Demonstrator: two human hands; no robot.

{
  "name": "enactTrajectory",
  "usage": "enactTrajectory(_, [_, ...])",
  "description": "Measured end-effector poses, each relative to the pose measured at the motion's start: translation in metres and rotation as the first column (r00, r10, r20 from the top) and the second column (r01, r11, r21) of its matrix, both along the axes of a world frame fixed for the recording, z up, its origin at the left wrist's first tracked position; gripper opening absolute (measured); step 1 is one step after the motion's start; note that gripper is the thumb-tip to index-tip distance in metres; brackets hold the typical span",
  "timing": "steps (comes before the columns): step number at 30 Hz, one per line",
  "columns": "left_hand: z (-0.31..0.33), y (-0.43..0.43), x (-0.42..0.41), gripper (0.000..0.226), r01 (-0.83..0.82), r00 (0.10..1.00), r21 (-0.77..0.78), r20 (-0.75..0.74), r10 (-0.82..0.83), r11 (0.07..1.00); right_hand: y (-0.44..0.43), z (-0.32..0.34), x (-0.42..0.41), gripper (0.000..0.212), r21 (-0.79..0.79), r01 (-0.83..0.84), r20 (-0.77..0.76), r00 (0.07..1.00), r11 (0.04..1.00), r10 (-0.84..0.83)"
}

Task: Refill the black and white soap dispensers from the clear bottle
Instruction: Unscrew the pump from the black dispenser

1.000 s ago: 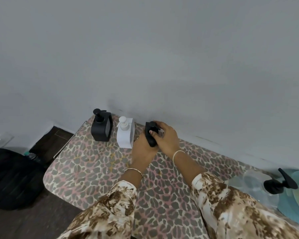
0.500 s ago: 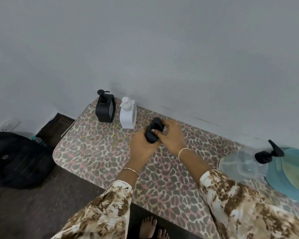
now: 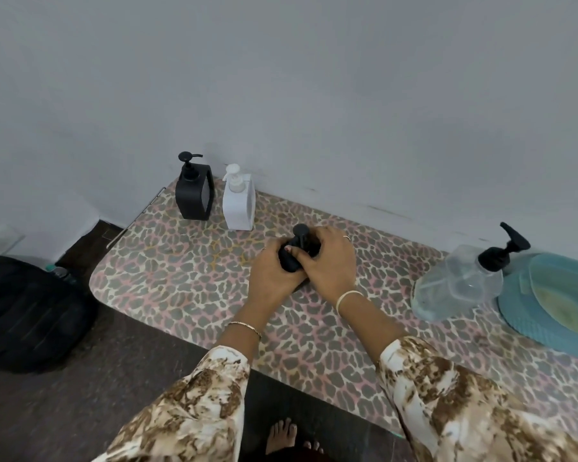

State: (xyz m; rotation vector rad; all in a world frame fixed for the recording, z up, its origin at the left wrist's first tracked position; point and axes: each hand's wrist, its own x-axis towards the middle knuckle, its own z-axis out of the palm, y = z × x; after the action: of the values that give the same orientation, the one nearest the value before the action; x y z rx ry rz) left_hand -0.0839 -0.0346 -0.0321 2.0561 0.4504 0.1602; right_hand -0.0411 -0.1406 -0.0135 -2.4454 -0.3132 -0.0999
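Note:
A small black dispenser (image 3: 292,258) stands on the leopard-print table (image 3: 181,275) near its middle. My left hand (image 3: 274,275) grips its body from the left. My right hand (image 3: 327,261) holds its pump top from the right. Most of this dispenser is hidden by my fingers. A black square dispenser (image 3: 194,191) and a white dispenser (image 3: 238,201) stand upright side by side at the back left, by the wall. The clear bottle (image 3: 457,285) with a black pump (image 3: 504,248) sits at the right, apart from both hands.
A teal plate stack (image 3: 554,305) lies at the table's right end, touching the clear bottle. A black bag (image 3: 27,311) sits on the dark floor at the left. The grey wall (image 3: 314,95) runs along the table's back edge. Bare feet (image 3: 287,438) show below the front edge.
Both hands have brought the small black dispenser nearer to me, away from the wall and the two standing dispensers. The view has tilted down and the clear bottle shows more fully.

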Motion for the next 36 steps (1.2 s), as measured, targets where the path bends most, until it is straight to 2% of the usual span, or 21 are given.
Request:
enactTrajectory(4, [-0.015,0.006,0.001,0.059,0.027,0.999,0.054,0.044,-0.03,0.998,0.003,-0.011,-0.001,0.033,0.007,0.038,0.059,0.998,0.999,-0.039])
enactTrajectory(9, [-0.027,0.006,-0.001,0.053,0.046,0.988,0.107,0.141,-0.061,0.993,0.002,-0.029,-0.004,0.029,0.13,0.037,0.128,0.99,0.991,-0.054])
enactTrajectory(13, [-0.032,0.007,0.0,0.05,0.069,0.976,0.207,0.187,-0.109,0.976,-0.006,-0.041,0.0,0.032,0.184,-0.003,0.183,0.983,0.983,-0.031])
enactTrajectory(17, [-0.034,0.012,0.002,0.053,0.131,0.956,0.272,0.221,-0.194,0.953,-0.01,-0.044,0.007,0.029,0.174,-0.051,0.248,0.969,0.983,0.006])
enactTrajectory(22, [-0.026,0.026,-0.003,0.062,0.269,0.932,0.289,0.164,-0.324,0.919,-0.018,-0.04,-0.002,0.021,0.329,-0.2,0.155,0.975,0.923,0.156])
enactTrajectory(28, [-0.025,0.026,-0.015,0.068,0.274,0.932,0.261,0.166,-0.323,0.926,-0.016,-0.034,-0.016,0.037,0.396,-0.235,0.028,0.969,0.888,0.244])
enactTrajectory(31, [-0.03,0.023,-0.021,0.061,0.254,0.925,0.251,0.219,-0.311,0.934,-0.006,-0.037,-0.024,0.049,0.358,-0.172,0.114,0.984,0.918,0.14])
enactTrajectory(34, [-0.036,0.021,-0.022,0.057,0.232,0.921,0.238,0.259,-0.292,0.943,0.004,-0.045,-0.027,0.045,0.379,-0.073,0.169,0.986,0.922,0.008])
enactTrajectory(36, [-0.038,0.021,-0.021,0.058,0.226,0.921,0.238,0.264,-0.287,0.945,0.007,-0.046,-0.029,0.042,0.426,-0.051,0.157,0.987,0.903,-0.018])
